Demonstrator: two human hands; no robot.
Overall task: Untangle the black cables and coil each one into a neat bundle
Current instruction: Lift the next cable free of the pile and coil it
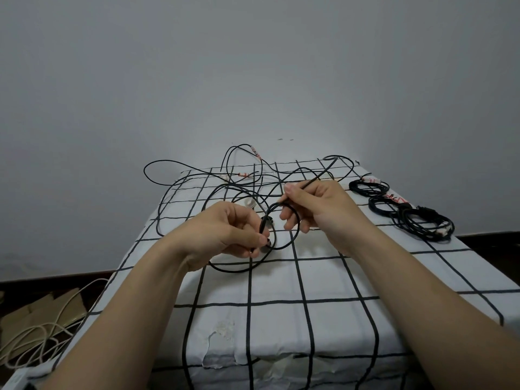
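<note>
I've got left hand [228,229] pinching the loop crossing, right hand [320,209] pinching the black cable [318,175] feeding it. Looks thin, light, springy; I'd hold the crossing.

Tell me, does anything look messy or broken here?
Yes. The loose black cables sprawl in a tangle, one loop sticking out past the checked cloth's far left edge. On the cloth's front, a patch looks torn and peeling.

Over the table's [323,280] middle, left hand [228,229] and right hand [318,204] share a loop [294,239]. Tangle [239,181] on the table's far side, coils [405,209] along its right edge, another cable [42,329] on the floor to its left.
</note>
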